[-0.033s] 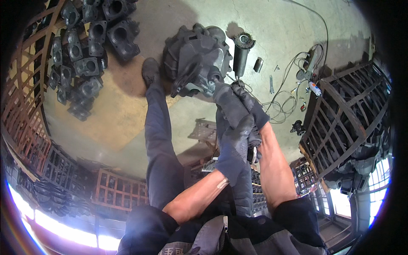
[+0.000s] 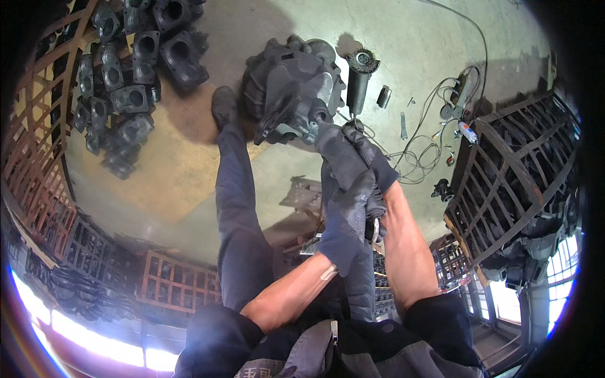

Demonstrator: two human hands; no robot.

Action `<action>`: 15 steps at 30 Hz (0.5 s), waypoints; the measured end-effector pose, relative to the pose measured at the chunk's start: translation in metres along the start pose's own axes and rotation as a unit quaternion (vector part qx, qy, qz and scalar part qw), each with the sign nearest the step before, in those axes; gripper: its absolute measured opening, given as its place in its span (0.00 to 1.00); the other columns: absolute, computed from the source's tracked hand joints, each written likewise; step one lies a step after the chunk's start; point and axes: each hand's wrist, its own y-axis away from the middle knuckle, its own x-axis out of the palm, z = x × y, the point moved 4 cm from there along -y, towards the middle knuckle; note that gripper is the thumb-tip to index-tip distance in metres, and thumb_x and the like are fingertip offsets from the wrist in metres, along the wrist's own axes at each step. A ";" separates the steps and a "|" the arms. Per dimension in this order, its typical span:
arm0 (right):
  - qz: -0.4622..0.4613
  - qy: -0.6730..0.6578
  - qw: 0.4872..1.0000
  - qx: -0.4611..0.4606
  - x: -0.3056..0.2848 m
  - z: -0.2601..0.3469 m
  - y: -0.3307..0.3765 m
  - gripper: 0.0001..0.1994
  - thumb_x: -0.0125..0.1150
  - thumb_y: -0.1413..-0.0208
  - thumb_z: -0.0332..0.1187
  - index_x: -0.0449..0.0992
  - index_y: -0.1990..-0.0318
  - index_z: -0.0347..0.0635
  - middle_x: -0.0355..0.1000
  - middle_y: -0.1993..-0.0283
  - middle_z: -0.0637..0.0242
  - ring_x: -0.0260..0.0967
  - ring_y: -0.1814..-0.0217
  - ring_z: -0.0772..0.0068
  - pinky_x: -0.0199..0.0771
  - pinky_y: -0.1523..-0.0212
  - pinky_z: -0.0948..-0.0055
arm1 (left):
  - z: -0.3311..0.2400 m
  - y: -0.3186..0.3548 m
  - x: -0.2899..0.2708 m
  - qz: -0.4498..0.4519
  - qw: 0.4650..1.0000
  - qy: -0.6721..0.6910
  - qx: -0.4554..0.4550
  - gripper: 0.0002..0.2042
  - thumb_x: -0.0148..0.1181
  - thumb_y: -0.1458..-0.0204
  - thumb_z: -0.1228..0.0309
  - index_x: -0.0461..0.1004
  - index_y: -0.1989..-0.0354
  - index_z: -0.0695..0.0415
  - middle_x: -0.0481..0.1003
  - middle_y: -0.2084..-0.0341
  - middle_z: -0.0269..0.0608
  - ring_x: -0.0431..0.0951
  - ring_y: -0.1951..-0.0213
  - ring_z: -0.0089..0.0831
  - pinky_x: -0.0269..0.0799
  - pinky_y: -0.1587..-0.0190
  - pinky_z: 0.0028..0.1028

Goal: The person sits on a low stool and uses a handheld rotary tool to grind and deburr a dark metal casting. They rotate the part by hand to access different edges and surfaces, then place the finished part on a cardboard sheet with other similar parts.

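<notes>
A large dark metal casting [image 2: 293, 88] with ribbed, rounded sides lies on the floor in front of me. My right hand [image 2: 372, 157], in a dark glove, is closed around the side of a black cylindrical hand-held power tool [image 2: 339, 153]. Behind it, my left hand [image 2: 353, 200], gloved too, is wrapped around the tool's rear part. The tool's front end points at a round opening [image 2: 319, 113] on the casting's near side; whether its tip touches the metal is hidden. Beyond my right hand lies an angle grinder [image 2: 358, 85] with a wire brush.
Several dark castings [image 2: 132, 97] lie at the left, beside a brown slatted crate [image 2: 47, 107]. A dark metal cage [image 2: 517, 176] stands on the right. Cables [image 2: 419, 157], a small can [image 2: 467, 131] and a short dark cylinder [image 2: 383, 96] lie on the floor. My left foot [image 2: 224, 107] is beside the casting.
</notes>
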 end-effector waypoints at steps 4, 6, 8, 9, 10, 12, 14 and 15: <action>-0.085 -0.084 0.991 0.060 0.049 0.031 0.025 0.17 0.48 0.33 0.43 0.73 0.55 0.36 0.75 0.65 0.57 0.77 0.70 0.64 0.81 0.68 0.66 | -0.016 0.010 0.006 0.019 0.999 -0.025 0.010 0.13 0.63 0.41 0.59 0.77 0.66 0.57 0.74 0.77 0.32 0.73 0.80 0.22 0.70 0.77 0.23; -0.048 -0.073 0.994 0.062 0.046 0.035 0.032 0.18 0.49 0.33 0.46 0.73 0.54 0.38 0.76 0.65 0.57 0.77 0.71 0.62 0.81 0.68 0.64 | -0.012 0.010 0.010 0.033 0.999 -0.023 0.029 0.13 0.63 0.41 0.58 0.77 0.65 0.57 0.75 0.77 0.31 0.74 0.79 0.21 0.70 0.76 0.23; -0.013 -0.106 0.992 0.073 0.036 0.021 0.034 0.17 0.51 0.31 0.45 0.72 0.52 0.40 0.77 0.65 0.58 0.77 0.69 0.65 0.81 0.65 0.64 | -0.005 0.009 0.002 0.024 0.999 -0.023 0.017 0.14 0.62 0.41 0.58 0.76 0.65 0.58 0.75 0.78 0.33 0.74 0.81 0.23 0.71 0.79 0.24; -0.068 -0.055 0.993 0.081 0.036 0.015 0.028 0.18 0.52 0.32 0.48 0.72 0.53 0.39 0.76 0.66 0.56 0.77 0.69 0.62 0.81 0.66 0.64 | -0.005 0.009 -0.001 0.019 0.999 -0.025 0.012 0.14 0.61 0.40 0.58 0.76 0.65 0.58 0.75 0.78 0.34 0.74 0.82 0.24 0.71 0.80 0.25; -0.067 -0.064 0.993 0.068 0.038 0.012 0.026 0.19 0.52 0.33 0.48 0.72 0.53 0.39 0.76 0.67 0.56 0.77 0.69 0.61 0.81 0.66 0.64 | -0.006 0.009 -0.003 0.024 0.999 -0.029 0.003 0.15 0.61 0.40 0.58 0.75 0.66 0.58 0.74 0.78 0.34 0.74 0.84 0.25 0.70 0.83 0.26; -0.064 -0.080 0.994 0.042 0.043 0.011 0.029 0.21 0.53 0.33 0.50 0.72 0.53 0.38 0.76 0.67 0.56 0.76 0.70 0.60 0.81 0.67 0.65 | -0.011 0.009 -0.006 0.034 0.999 -0.036 -0.015 0.16 0.61 0.40 0.57 0.74 0.67 0.59 0.74 0.79 0.36 0.73 0.87 0.29 0.70 0.87 0.28; -0.055 -0.093 0.992 0.061 0.039 0.010 0.035 0.23 0.53 0.34 0.51 0.71 0.50 0.35 0.76 0.65 0.55 0.76 0.68 0.60 0.81 0.66 0.64 | -0.001 0.009 -0.012 0.032 0.996 -0.078 0.000 0.17 0.61 0.41 0.55 0.73 0.65 0.58 0.74 0.80 0.39 0.72 0.90 0.32 0.68 0.92 0.31; -0.047 -0.122 0.989 0.064 0.049 0.014 0.051 0.24 0.53 0.34 0.51 0.70 0.49 0.34 0.76 0.64 0.54 0.77 0.67 0.59 0.81 0.66 0.63 | 0.008 0.010 -0.014 0.037 0.996 -0.080 0.008 0.17 0.61 0.41 0.54 0.73 0.64 0.58 0.74 0.80 0.39 0.72 0.90 0.32 0.69 0.91 0.31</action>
